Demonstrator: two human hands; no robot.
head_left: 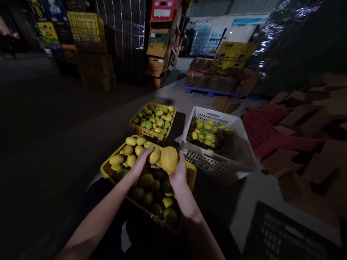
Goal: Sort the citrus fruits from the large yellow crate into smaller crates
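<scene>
Just above the near yellow crate (104, 171), my two hands are side by side. My right hand (180, 168) is closed around a large yellow lemon (169, 159). A smaller lemon (154, 155) is gripped by my left hand (141, 162), whose fingers are partly hidden behind it. Yellow and green lemons (146, 181) fill the near crate, the front ones in shadow. Beyond it sits another yellow crate (150, 135) full of yellow-green lemons. To the right, a white crate (236, 153) holds more lemons, heaped towards its left side.
Flattened cardboard (320, 174) and a red crate (263, 133) lie at the right. A black crate (286, 237) is at the lower right. Stacked boxes (160, 37) and a blue pallet (208, 92) with cartons stand behind. Dark floor (50, 154) stretches left.
</scene>
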